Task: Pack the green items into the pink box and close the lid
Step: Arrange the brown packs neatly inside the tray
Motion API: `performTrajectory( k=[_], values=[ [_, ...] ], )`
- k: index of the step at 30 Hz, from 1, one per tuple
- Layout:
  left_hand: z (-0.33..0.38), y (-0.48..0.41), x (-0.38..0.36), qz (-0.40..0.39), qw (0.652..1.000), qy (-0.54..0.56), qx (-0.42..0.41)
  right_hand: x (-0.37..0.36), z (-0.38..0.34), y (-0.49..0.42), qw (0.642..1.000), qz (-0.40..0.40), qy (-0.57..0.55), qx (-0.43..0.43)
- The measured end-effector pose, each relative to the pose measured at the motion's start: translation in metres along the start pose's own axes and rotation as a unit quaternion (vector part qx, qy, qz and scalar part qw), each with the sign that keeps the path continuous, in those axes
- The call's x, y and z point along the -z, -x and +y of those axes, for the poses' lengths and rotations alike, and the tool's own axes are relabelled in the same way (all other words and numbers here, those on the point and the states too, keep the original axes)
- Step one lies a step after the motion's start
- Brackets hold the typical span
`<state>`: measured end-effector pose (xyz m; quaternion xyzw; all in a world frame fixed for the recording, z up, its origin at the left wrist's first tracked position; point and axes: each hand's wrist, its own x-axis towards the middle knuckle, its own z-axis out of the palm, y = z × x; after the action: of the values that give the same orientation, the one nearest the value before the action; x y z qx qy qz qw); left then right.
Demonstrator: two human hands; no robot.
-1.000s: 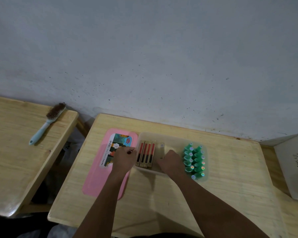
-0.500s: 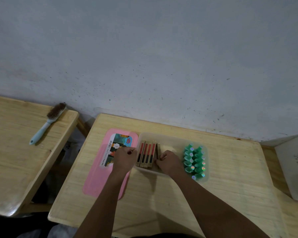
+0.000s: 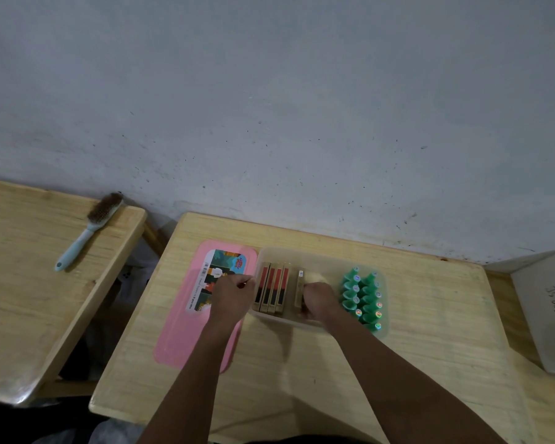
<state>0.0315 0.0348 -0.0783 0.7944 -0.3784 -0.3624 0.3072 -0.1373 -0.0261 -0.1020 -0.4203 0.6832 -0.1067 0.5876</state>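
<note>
A translucent box (image 3: 318, 255) stands open on the desk, with its pink lid (image 3: 180, 331) lying flat beside it on the left. Several green capped items (image 3: 362, 299) stand packed in two rows at the box's right end. Several slim tan-and-red packets (image 3: 273, 290) stand on edge at its left end. My left hand (image 3: 234, 296) is curled on the box's left rim. My right hand (image 3: 319, 299) is inside the box and holds one more tan packet (image 3: 300, 285) on its edge, a small gap away from the row.
A second wooden desk on the left carries a light-blue brush (image 3: 87, 232). A grey-white box (image 3: 548, 309) with handwriting sits at the right edge. A wall runs close behind the desk (image 3: 430, 347).
The tan packet that lay flat in the box now stands on its edge in my right hand, which has stayed near the row. My left hand has not moved.
</note>
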Motion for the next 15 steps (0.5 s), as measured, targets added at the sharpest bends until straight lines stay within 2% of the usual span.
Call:
performTrajectory(
  k=[2,4,15],
  values=[
    [0.0011,0.0006,0.0003,-0.001,1.000,-0.002,-0.001,-0.0041,0.0005,-0.0005,0.998,0.024,0.057,0.024],
    [0.0014,0.0010,0.0009,0.000,1.000,-0.002,-0.003,-0.0080,0.0024,-0.0019,0.997,0.048,0.058,0.036],
    [0.0007,0.0011,0.0005,-0.003,1.000,0.005,0.002,-0.0101,0.0020,-0.0091,0.997,0.040,0.053,0.034]
  ],
)
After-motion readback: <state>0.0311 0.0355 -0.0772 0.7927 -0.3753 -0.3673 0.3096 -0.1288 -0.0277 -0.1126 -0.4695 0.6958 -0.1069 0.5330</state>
